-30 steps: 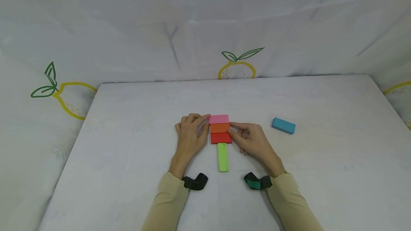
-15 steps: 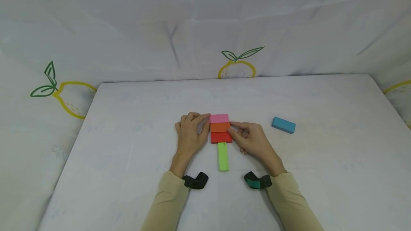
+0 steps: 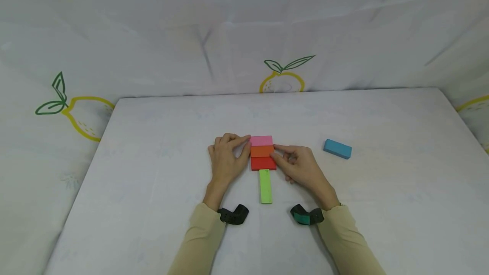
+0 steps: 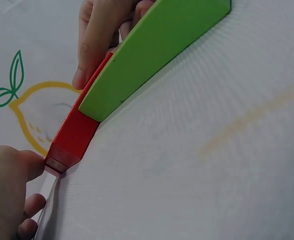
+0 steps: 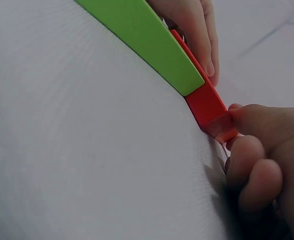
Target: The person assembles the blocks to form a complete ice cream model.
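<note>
In the head view, a pink block [image 3: 261,141], an orange block [image 3: 261,151] and a red block [image 3: 263,164] lie side by side on the table. A green block [image 3: 265,186] points away from the red block's near side, its end touching it. At the row's left end, my left hand [image 3: 226,158] touches the blocks with thumb and index fingertips. My right hand [image 3: 299,164] touches the right end near the orange block with thumb and index finger, its other fingers bent beneath. Both wrist views show the red block [image 4: 75,131] against the green block [image 5: 152,45].
A blue block [image 3: 338,149] lies apart on the right side of the white table [image 3: 153,190]. Behind the table's far edge hangs a white cloth [image 3: 153,46] printed with lemons. Black straps [image 3: 234,214] are on both wrists.
Hands and blocks keep practically the same places; only a very slight shift of the view shows.
</note>
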A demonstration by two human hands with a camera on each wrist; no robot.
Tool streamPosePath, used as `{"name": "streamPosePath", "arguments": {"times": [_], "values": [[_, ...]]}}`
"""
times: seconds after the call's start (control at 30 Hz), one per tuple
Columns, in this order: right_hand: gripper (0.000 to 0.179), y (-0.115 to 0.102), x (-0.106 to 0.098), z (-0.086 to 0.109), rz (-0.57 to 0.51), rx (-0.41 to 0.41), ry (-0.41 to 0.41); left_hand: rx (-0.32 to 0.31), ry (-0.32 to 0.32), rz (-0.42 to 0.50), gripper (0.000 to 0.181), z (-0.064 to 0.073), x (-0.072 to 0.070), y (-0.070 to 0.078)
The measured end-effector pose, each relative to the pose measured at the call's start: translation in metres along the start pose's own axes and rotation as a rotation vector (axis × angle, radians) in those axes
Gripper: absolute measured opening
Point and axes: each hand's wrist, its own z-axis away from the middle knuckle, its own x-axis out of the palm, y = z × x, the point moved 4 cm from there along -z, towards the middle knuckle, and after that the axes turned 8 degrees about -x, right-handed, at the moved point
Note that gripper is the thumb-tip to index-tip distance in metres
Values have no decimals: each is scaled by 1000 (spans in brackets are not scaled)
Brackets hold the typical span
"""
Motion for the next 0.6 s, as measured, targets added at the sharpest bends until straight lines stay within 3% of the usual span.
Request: {"name": "streamPosePath", "arguments": {"times": [0.6], "values": [[44,0,0,1,-17,-35,-1,-13,-12,29,24,1,0,-1]]}}
